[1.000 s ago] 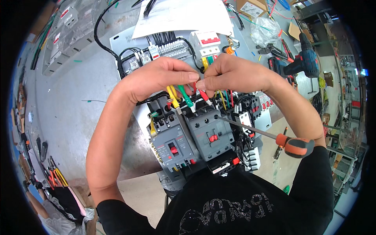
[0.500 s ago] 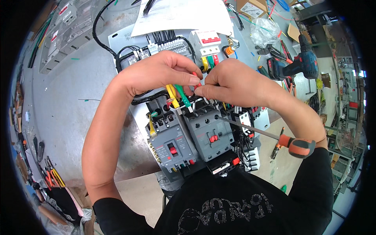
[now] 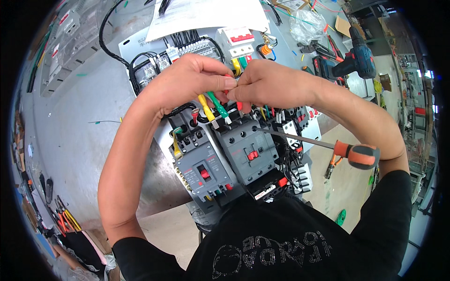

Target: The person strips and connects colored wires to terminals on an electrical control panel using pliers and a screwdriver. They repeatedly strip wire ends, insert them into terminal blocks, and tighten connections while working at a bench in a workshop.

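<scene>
My left hand (image 3: pixel 194 77) and my right hand (image 3: pixel 276 84) meet above the panel, fingertips pinched on a red-sleeved wire (image 3: pixel 239 106). Much of that wire is hidden behind the fingers. Below my left fingers hang a yellow-sleeved wire (image 3: pixel 206 108) and a green-sleeved wire (image 3: pixel 220 107), both with metal lugs at their ends. These ends lie over the upper edge of a grey contactor (image 3: pixel 248 152). To its left is a grey circuit breaker (image 3: pixel 202 171) with a red toggle. A screwdriver (image 3: pixel 356 155) with an orange and black handle has its tip in a hole of the contactor.
A terminal strip (image 3: pixel 199 48) and a small white breaker with red levers (image 3: pixel 239 42) sit at the panel's far side, near a paper sheet (image 3: pixel 206 18). Far right lies a cordless drill (image 3: pixel 356 61). Pliers (image 3: pixel 65 218) lie at the lower left.
The view has shifted slightly, so the panel appears a little further left and higher. Both hands stay pinched together, and more of the red sleeve now shows below my right fingers.
</scene>
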The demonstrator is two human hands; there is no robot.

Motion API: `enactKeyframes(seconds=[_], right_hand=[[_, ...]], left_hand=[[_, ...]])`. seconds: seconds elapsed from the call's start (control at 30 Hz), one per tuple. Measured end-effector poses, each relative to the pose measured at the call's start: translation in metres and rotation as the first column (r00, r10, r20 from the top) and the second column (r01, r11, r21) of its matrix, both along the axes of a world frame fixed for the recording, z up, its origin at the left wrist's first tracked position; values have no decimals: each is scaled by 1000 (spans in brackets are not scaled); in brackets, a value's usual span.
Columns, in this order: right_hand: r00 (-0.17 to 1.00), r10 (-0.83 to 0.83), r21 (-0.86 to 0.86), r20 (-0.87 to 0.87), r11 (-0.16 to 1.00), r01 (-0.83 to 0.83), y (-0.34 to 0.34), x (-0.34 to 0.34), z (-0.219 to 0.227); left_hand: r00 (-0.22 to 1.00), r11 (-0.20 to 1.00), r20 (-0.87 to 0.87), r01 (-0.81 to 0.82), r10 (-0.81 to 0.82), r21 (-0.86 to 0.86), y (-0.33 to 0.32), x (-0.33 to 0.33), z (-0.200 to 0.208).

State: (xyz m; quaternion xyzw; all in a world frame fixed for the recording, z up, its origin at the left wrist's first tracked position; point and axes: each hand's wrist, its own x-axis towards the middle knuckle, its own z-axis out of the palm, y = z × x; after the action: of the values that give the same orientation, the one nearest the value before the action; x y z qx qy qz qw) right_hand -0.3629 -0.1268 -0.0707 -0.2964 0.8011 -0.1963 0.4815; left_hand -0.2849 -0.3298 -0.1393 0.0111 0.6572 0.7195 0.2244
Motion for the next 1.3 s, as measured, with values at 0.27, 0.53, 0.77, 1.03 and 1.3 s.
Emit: enactKeyframes(seconds=[0.27,0.53,0.77,1.03,1.3], right_hand=[[993,-38,-58,108,997,45,7,-5,-6],[985,-30,0,170,1000,30,4,-16,-4],[953,-77,93,293,994,52,-5,-17,6],[958,-77,93,277,994,53,-6,-19,1],[982,-72,106,175,993,54,-9,-11,2]], left_hand=[[999,999,-3,43,-43,-24,-8,3,1],[997,997,-26,73,-73,29,-11,0,0],[981,980,-53,182,-187,-79,-16,-7,-2],[993,992,-42,110,-113,-56,-7,-4,-8],[992,987,-56,107,-115,-121,-5,-5,-7]])
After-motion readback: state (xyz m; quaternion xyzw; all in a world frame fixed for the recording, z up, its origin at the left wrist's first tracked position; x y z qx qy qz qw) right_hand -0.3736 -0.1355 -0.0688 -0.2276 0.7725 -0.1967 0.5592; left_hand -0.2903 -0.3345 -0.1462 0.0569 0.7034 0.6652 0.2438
